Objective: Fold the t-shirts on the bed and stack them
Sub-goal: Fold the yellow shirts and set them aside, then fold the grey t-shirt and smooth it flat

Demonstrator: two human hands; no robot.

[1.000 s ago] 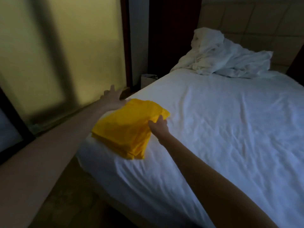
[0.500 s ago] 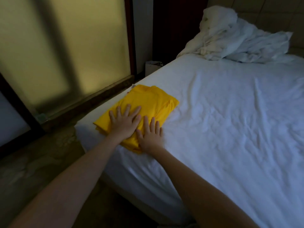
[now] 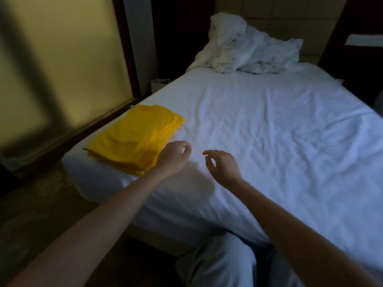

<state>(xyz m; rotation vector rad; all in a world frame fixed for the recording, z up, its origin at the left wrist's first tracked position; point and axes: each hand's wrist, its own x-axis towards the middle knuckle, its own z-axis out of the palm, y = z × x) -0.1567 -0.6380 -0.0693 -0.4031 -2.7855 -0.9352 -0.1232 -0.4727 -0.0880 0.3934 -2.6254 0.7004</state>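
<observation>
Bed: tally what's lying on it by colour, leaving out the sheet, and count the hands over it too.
Yellow: 1, the folded t-shirt stack at the near left corner; shirts inside cannot be counted.
White: 1, the crumpled bedding heap at the far end.
Hands: 2, left hand and right hand, both holding nothing.
Total: 4.

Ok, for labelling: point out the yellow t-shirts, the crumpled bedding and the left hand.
yellow t-shirts (image 3: 132, 137), head view, top layer's middle.
crumpled bedding (image 3: 248, 52), head view, its middle.
left hand (image 3: 174, 158), head view, back of hand.
</observation>
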